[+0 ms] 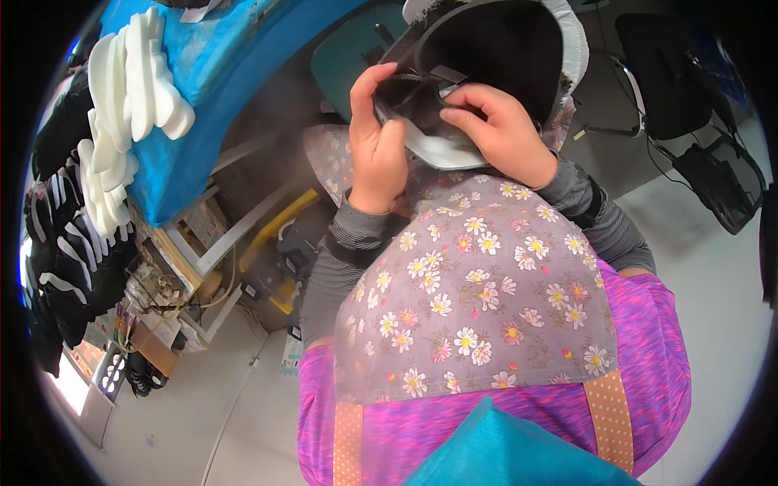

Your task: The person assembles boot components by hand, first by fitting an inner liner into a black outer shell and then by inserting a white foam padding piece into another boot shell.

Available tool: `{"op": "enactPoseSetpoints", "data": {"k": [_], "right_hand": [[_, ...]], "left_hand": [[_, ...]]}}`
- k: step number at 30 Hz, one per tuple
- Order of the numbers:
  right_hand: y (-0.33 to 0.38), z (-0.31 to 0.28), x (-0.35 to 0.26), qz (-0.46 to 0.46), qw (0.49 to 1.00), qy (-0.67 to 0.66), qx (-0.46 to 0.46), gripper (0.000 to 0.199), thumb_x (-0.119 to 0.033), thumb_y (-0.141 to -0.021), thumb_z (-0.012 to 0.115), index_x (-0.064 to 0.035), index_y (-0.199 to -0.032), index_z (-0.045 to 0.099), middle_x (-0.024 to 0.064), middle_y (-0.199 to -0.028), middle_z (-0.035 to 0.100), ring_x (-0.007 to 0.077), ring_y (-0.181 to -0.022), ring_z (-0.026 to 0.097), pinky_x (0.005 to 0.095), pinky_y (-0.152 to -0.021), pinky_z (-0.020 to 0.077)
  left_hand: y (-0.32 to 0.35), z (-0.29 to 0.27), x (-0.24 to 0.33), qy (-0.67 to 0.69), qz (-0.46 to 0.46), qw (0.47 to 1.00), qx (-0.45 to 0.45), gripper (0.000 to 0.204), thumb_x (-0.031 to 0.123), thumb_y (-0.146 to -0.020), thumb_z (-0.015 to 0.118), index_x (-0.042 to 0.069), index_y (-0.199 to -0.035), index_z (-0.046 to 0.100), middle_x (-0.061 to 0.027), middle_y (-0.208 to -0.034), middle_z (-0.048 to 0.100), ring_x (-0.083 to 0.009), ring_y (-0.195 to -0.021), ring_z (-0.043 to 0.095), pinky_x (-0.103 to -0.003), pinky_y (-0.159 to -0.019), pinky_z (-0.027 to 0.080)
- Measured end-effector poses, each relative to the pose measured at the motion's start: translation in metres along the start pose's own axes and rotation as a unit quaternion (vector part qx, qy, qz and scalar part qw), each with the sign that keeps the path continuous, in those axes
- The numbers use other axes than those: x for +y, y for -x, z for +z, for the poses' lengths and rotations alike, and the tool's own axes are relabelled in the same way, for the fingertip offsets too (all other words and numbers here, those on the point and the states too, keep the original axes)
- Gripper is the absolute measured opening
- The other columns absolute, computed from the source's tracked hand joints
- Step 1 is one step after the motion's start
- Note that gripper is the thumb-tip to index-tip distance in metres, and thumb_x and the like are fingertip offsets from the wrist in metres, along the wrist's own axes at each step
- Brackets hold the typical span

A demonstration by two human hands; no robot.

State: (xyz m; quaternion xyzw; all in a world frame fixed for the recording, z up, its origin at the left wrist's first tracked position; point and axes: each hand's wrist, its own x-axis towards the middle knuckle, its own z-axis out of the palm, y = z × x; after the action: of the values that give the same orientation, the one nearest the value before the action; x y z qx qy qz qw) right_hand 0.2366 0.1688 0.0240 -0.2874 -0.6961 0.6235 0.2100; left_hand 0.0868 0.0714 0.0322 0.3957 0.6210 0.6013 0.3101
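A hollow black-lined piece with a white outer side [494, 49] is in front of me over my lap; its exact kind I cannot make out. My left hand [378, 146] grips its near left rim, the index finger up along the edge and the thumb below. On the near right rim, my right hand [506, 134] pinches the dark lining between thumb and forefinger. Between the hands, a small grey tag [448, 74] sticks out of the lining. The near side has a shiny pale grey surface [442, 146]. A grey flowered apron [470, 283] covers my front.
At the left, a blue-covered table [174, 162] carries a stack of white foot-shaped pieces [134, 81]. Black pieces with white edges [69, 251] are piled beside them. A teal stool seat [344, 61] stands beyond my left hand. A black chair [668, 77] is at the far right.
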Motion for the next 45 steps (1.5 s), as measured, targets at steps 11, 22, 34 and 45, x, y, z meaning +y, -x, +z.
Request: {"op": "enactPoseSetpoints", "data": {"k": [11, 22, 34, 45], "right_hand": [[0.004, -0.007, -0.015, 0.044, 0.991, -0.004, -0.127, 0.022, -0.011, -0.088, 0.067, 0.0053, -0.102, 0.066, 0.0147, -0.091, 0.070, 0.0192, -0.080, 0.068, 0.0287, -0.072, 0.0521], [0.000, -0.010, -0.004, -0.095, 0.987, 0.056, -0.115, 0.016, -0.006, -0.086, 0.064, 0.0052, -0.097, 0.066, 0.0134, -0.088, 0.067, 0.0262, -0.078, 0.065, 0.0321, -0.070, 0.0510], [0.002, -0.014, 0.006, -0.047, 0.991, -0.011, -0.122, 0.011, 0.002, -0.086, 0.062, 0.0061, -0.096, 0.062, 0.0111, -0.084, 0.060, 0.0231, -0.079, 0.057, 0.0315, -0.072, 0.0463], [-0.009, -0.024, 0.002, -0.174, 0.967, 0.032, -0.180, 0.008, -0.008, -0.087, 0.063, -0.0003, -0.091, 0.063, 0.0123, -0.082, 0.059, 0.0300, -0.080, 0.058, 0.0373, -0.072, 0.0464]], "left_hand": [[-0.017, 0.004, -0.011, 0.005, -0.139, 0.990, -0.013, 0.048, 0.004, -0.075, 0.039, 0.001, -0.121, 0.053, -0.0078, -0.121, 0.053, -0.0148, -0.106, 0.050, -0.025, -0.093, 0.039], [-0.026, 0.006, -0.019, -0.034, -0.196, 0.980, -0.008, 0.044, 0.005, -0.078, 0.039, 0.000, -0.119, 0.053, -0.0077, -0.118, 0.052, -0.0153, -0.102, 0.048, -0.024, -0.089, 0.038], [-0.028, 0.009, -0.024, -0.050, -0.174, 0.983, -0.013, 0.042, 0.006, -0.079, 0.040, 0.002, -0.119, 0.053, -0.0053, -0.113, 0.053, -0.0114, -0.086, 0.046, -0.022, -0.078, 0.039], [-0.027, 0.012, -0.028, -0.082, -0.186, 0.979, -0.016, 0.041, 0.005, -0.079, 0.041, 0.005, -0.118, 0.053, -0.0037, -0.099, 0.054, -0.0093, -0.079, 0.044, -0.022, -0.071, 0.039]]}}
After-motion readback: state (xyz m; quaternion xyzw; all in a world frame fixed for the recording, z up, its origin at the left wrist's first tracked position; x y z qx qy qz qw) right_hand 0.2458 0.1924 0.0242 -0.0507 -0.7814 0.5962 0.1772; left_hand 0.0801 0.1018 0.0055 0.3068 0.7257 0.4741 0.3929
